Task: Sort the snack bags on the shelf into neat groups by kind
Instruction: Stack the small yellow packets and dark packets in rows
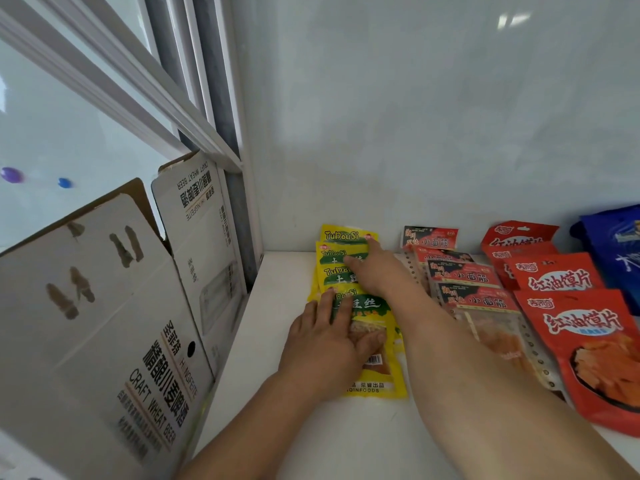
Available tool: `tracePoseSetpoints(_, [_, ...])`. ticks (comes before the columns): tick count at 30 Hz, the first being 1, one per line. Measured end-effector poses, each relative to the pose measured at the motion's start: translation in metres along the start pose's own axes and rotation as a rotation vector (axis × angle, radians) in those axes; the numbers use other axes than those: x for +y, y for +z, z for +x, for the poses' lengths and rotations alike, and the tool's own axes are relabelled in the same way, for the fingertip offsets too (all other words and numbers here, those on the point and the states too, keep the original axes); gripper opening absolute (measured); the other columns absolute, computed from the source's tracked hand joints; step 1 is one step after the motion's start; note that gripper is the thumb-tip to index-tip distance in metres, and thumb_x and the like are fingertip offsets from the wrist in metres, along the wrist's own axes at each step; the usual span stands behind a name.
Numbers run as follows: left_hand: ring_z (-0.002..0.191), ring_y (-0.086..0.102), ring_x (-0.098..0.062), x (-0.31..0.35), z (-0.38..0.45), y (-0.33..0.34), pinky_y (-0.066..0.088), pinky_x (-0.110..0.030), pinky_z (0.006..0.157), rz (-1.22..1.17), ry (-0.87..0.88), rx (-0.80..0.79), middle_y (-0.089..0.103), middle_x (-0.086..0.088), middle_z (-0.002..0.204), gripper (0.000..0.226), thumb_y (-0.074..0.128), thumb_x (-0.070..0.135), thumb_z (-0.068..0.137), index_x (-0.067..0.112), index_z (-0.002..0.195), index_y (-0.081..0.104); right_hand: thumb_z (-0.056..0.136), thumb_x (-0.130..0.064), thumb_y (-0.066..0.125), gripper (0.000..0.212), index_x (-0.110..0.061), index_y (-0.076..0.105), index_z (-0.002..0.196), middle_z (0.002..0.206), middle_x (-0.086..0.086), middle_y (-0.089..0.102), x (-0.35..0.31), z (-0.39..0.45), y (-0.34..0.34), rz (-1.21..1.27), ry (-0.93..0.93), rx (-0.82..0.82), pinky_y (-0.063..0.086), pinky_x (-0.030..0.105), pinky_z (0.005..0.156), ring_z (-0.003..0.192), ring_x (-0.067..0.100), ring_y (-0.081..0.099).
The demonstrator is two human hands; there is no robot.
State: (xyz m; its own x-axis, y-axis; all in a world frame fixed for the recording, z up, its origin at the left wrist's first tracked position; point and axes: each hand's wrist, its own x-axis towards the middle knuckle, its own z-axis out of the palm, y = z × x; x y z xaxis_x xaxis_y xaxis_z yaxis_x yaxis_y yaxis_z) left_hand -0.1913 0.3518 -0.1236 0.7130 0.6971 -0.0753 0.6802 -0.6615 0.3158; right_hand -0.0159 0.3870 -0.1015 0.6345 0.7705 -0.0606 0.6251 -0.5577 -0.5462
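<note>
Several yellow snack bags [346,258] lie overlapped in a row running from the shelf's back wall toward me. My left hand [329,341] lies flat on the nearest yellow bag [377,382], fingers spread. My right hand [374,268] rests flat on the yellow bags further back, fingers pointing left. To the right lies a row of red-and-black bags with clear windows [474,299]. Beyond those is a row of bright red bags [585,341]. A dark blue bag [620,251] stands at the far right.
The white shelf [277,341] ends at a white back wall [415,150]. An open cardboard beer box [114,323] stands against the shelf's left edge. A window frame [138,81] rises behind it.
</note>
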Motion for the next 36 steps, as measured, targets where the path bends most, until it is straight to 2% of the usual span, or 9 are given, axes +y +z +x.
tracePoseSetpoints(5, [0.155,0.000,-0.023,0.000,0.000,-0.001,0.006,-0.042,0.124,-0.026,0.002,0.024,-0.006,0.004,0.169,0.082,0.025,0.075,0.093,0.032,0.160,0.005,0.100,-0.054,0.040,0.076,-0.014,0.011,0.157,0.150,0.018,0.044,-0.005,-0.012,-0.013,0.133,0.023,-0.019,0.038,0.040,0.105,0.135,0.035,0.045])
tracePoseSetpoints(11, [0.155,0.008,-0.023,0.004,0.000,-0.011,0.012,-0.041,0.124,-0.239,-0.078,0.139,0.002,-0.003,0.169,0.093,0.039,0.075,0.090,0.021,0.161,0.009,0.102,-0.057,0.030,0.076,-0.010,0.010,0.159,0.165,0.009,0.013,0.002,-0.054,-0.028,0.404,0.004,0.084,0.017,0.039,0.119,0.151,0.026,0.014])
tracePoseSetpoints(15, [0.149,0.023,-0.031,0.001,0.010,-0.013,0.017,-0.045,0.121,-0.247,-0.228,0.205,0.025,-0.014,0.162,0.098,0.036,0.075,0.090,0.007,0.157,0.016,0.100,-0.059,0.032,0.074,-0.015,0.017,0.158,0.165,0.004,0.018,0.011,-0.078,-0.013,0.529,-0.006,0.129,0.020,0.038,0.118,0.150,0.022,0.019])
tracePoseSetpoints(18, [0.142,0.034,-0.032,0.000,0.014,-0.007,0.024,-0.046,0.118,-0.257,-0.224,0.185,0.042,-0.013,0.153,0.092,0.036,0.075,0.090,0.008,0.152,0.029,0.099,-0.062,0.032,0.073,-0.019,0.023,0.157,0.162,0.001,0.027,0.010,-0.083,-0.007,0.617,0.001,0.094,0.025,0.037,0.115,0.147,0.022,0.028])
tracePoseSetpoints(22, [0.138,0.041,-0.029,-0.003,0.016,-0.003,0.029,-0.048,0.116,-0.274,-0.193,0.207,0.050,-0.009,0.147,0.084,0.039,0.073,0.090,0.013,0.147,0.035,0.103,-0.053,0.034,0.063,-0.017,0.028,0.155,0.157,0.000,0.037,0.006,-0.088,-0.005,0.651,-0.017,0.078,0.027,0.023,0.096,0.141,0.018,0.036])
tracePoseSetpoints(25, [0.138,0.042,-0.029,-0.003,0.017,-0.002,0.030,-0.048,0.115,-0.270,-0.185,0.217,0.049,-0.008,0.148,0.083,0.039,0.073,0.091,0.013,0.148,0.035,0.104,-0.048,0.036,0.056,-0.016,0.035,0.150,0.153,0.004,0.041,0.004,-0.089,-0.006,0.578,-0.051,0.117,0.029,0.023,0.094,0.138,0.019,0.040])
tracePoseSetpoints(29, [0.141,0.035,-0.030,0.002,0.011,-0.010,0.029,-0.047,0.116,-0.240,-0.167,0.295,0.039,-0.009,0.153,0.081,0.042,0.068,0.092,0.012,0.151,0.032,0.103,-0.048,0.040,0.062,-0.014,0.032,0.153,0.159,0.006,0.032,0.006,-0.090,-0.018,0.461,-0.080,0.175,0.028,0.032,0.111,0.145,0.022,0.032])
tracePoseSetpoints(34, [0.151,0.016,-0.027,0.033,-0.005,-0.021,0.016,-0.041,0.121,-0.123,0.018,0.425,0.020,-0.008,0.165,0.083,0.044,0.065,0.094,0.014,0.157,0.023,0.103,-0.040,0.044,0.047,-0.014,0.050,0.142,0.145,0.003,0.053,0.015,-0.092,-0.062,0.330,-0.169,0.182,0.033,0.021,0.095,0.132,0.018,0.048])
tracePoseSetpoints(36, [0.153,0.009,-0.025,0.054,-0.007,-0.019,0.011,-0.038,0.123,-0.101,0.108,0.398,0.013,-0.007,0.167,0.085,0.042,0.065,0.095,0.016,0.159,0.017,0.103,-0.038,0.046,0.043,-0.014,0.055,0.138,0.139,0.002,0.058,0.029,-0.093,-0.083,0.302,-0.162,0.233,0.035,0.021,0.092,0.127,0.017,0.052])
